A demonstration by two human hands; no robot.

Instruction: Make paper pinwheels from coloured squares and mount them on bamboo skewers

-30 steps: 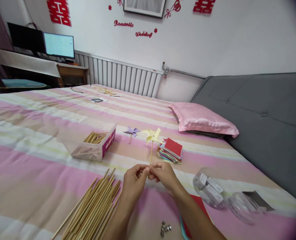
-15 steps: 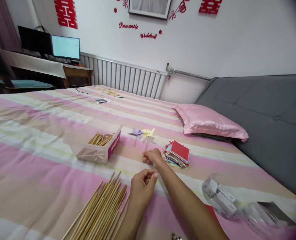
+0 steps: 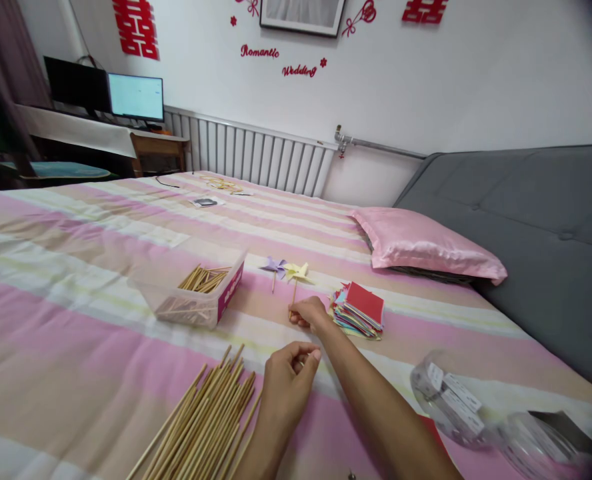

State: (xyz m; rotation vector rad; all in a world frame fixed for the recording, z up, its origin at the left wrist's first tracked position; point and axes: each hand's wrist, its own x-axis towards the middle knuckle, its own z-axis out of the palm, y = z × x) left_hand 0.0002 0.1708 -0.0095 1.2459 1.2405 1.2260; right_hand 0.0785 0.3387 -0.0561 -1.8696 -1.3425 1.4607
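1. Clear plastic box (image 3: 231, 293): beyond and left of both hands; short wooden sticks (image 3: 203, 279) inside.
2. Bundle of long wooden sticks (image 3: 201, 427): on the striped bedspread (image 3: 76, 347), just left of the left forearm.
3. Purple paper pinwheel (image 3: 276, 268): lying beyond the hands.
4. Left hand (image 3: 289, 377): fingers curled, thumb near forefinger; cannot tell whether anything is between them.
5. Yellow paper pinwheel (image 3: 297, 272): beyond the right hand, just beside the purple one; its stick runs down to the fingertips.
6. Right hand (image 3: 310, 313): pinching the lower end of that stick.
7. Stack of coloured paper squares (image 3: 364, 305): just right of the right hand, red on top.
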